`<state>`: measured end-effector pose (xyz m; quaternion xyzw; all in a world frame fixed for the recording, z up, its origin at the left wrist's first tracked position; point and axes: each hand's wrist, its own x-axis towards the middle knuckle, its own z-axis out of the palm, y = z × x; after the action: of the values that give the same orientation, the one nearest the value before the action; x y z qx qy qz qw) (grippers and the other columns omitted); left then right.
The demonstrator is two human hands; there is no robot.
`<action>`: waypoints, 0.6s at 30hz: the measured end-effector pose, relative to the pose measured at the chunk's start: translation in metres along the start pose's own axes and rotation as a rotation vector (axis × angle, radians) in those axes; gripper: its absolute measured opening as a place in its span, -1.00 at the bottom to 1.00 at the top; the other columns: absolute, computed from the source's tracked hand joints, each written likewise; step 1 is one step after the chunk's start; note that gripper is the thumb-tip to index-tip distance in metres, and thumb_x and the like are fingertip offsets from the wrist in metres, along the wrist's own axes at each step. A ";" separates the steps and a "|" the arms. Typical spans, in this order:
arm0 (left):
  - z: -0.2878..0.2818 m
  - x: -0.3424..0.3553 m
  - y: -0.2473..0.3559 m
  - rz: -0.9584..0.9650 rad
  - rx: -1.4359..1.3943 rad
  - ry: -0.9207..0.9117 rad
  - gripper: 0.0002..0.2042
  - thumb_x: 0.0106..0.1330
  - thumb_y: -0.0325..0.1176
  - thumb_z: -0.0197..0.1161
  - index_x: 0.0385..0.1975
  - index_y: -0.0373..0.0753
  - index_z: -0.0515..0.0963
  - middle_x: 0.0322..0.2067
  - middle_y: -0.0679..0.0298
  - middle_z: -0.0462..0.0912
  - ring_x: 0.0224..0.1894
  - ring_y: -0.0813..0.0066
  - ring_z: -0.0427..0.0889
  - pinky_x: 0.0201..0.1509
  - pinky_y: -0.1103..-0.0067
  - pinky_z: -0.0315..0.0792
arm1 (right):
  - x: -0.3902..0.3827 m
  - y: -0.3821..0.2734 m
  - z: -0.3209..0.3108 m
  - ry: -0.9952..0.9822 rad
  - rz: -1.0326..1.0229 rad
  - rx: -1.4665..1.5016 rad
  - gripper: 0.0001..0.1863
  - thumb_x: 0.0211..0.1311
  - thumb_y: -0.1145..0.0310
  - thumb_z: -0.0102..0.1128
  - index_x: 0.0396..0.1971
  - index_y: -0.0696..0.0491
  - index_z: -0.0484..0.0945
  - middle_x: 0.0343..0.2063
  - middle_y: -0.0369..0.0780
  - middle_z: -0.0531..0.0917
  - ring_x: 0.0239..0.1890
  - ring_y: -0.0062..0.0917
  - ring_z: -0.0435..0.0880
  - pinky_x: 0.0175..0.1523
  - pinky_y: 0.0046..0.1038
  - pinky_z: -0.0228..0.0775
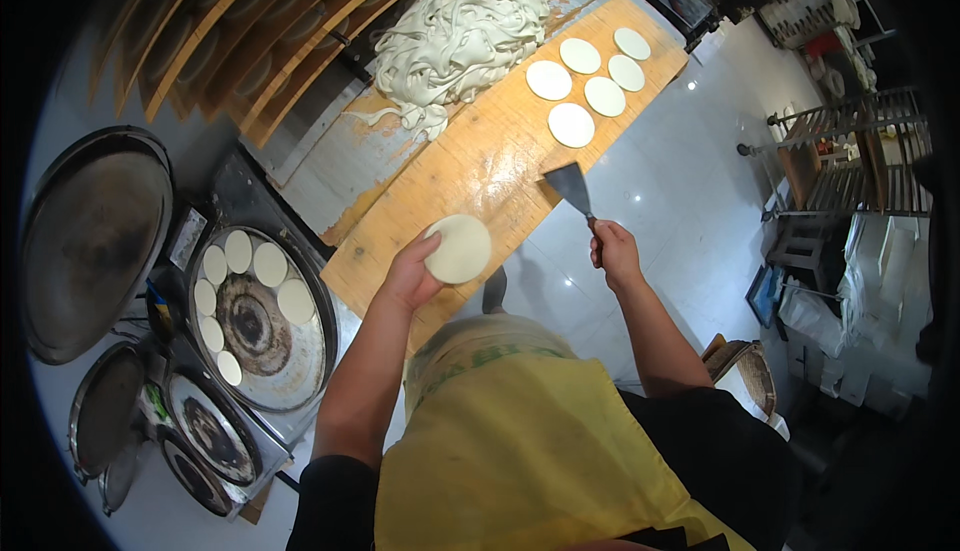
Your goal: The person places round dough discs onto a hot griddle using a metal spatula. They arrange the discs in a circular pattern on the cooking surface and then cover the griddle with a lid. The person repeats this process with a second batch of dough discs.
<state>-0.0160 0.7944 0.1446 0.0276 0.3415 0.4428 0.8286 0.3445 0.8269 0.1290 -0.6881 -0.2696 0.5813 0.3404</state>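
My left hand (412,276) holds a flat round disc of raw dough (458,248) just above the near end of a long wooden board (480,166). My right hand (614,254) grips the handle of a metal scraper (570,188), whose blade hovers at the board's right edge. Several more dough discs (590,76) lie in a cluster at the far end of the board. To my left, a round griddle pan (262,336) carries several dough discs (250,261) along its rim.
A big heap of dough strips (455,36) lies at the back of the board. Round metal lids and pans (95,236) stand at far left. Wooden racks (250,41) lean behind. Metal shelving (850,151) stands at right on a white tiled floor (690,201).
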 end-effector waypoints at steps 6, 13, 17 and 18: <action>-0.051 -0.079 0.006 0.083 0.008 0.073 -0.47 0.43 -0.26 0.10 0.35 -0.31 0.24 0.25 0.10 0.44 0.28 0.16 0.45 0.37 0.23 0.32 | 0.123 0.024 0.009 0.134 -0.081 0.116 -0.74 0.36 0.29 0.05 -0.51 0.11 0.46 -0.72 -0.26 0.45 -0.75 -0.57 0.40 -0.66 -0.50 0.21; -0.138 -0.206 0.005 0.389 -0.152 0.377 -0.48 0.35 -0.26 0.15 0.28 -0.31 0.32 0.16 0.11 0.54 0.20 0.17 0.53 0.32 0.27 0.39 | 0.153 0.025 0.024 -0.001 -0.239 0.214 -0.74 0.41 0.15 0.13 -0.48 -0.08 0.49 -0.71 -0.46 0.27 -0.72 -0.75 0.18 -0.63 -0.58 -0.01; -0.215 -0.296 0.004 0.636 -0.262 0.545 -0.58 0.37 -0.30 0.14 0.20 -0.26 0.39 0.08 0.16 0.58 0.11 0.19 0.58 0.21 0.26 0.47 | 0.063 -0.002 0.066 -0.036 -0.149 0.267 -0.83 0.44 0.23 0.12 -0.23 0.01 0.57 -0.62 -0.44 0.37 -0.64 -0.77 0.27 -0.57 -0.68 0.07; -0.233 -0.317 0.007 0.676 -0.283 0.634 -0.58 0.37 -0.32 0.13 0.21 -0.25 0.39 0.06 0.16 0.58 0.11 0.18 0.58 0.19 0.24 0.49 | 0.040 -0.007 0.080 -0.026 -0.165 0.221 -0.79 0.46 0.24 0.10 -0.15 0.04 0.59 -0.60 -0.42 0.40 -0.62 -0.76 0.29 -0.55 -0.68 0.10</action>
<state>-0.2773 0.5001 0.1401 -0.1123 0.4856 0.7160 0.4888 0.2735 0.8738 0.1022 -0.6143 -0.2642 0.5863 0.4573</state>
